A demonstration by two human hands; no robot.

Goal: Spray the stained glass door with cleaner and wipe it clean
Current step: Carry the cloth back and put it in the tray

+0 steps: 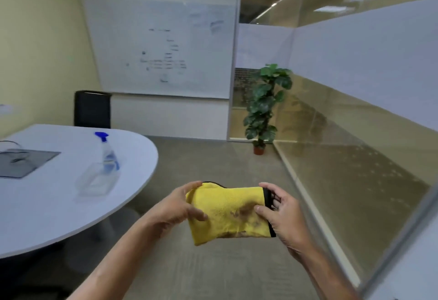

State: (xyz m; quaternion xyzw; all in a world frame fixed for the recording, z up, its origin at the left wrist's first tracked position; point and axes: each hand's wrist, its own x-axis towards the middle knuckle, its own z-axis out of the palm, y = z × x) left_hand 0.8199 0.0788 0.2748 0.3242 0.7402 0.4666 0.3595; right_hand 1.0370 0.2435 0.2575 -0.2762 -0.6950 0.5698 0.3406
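Note:
A folded yellow cloth [227, 214] with a black edge and brown stains is held in front of me over the floor. My left hand [180, 207] grips its left end and my right hand [282, 214] grips its right end by the black edge. A clear spray bottle [107, 157] with a blue trigger head stands on the white table [59, 205] at the left, apart from both hands. The glass wall and door [343, 157] run along the right side, with a frosted band across the upper part.
A black chair [92, 109] stands behind the table, below a whiteboard [163, 50]. A potted plant [263, 110] is in the far corner by the glass. A grey panel [21, 162] is set into the table at the left. Grey floor stretches ahead.

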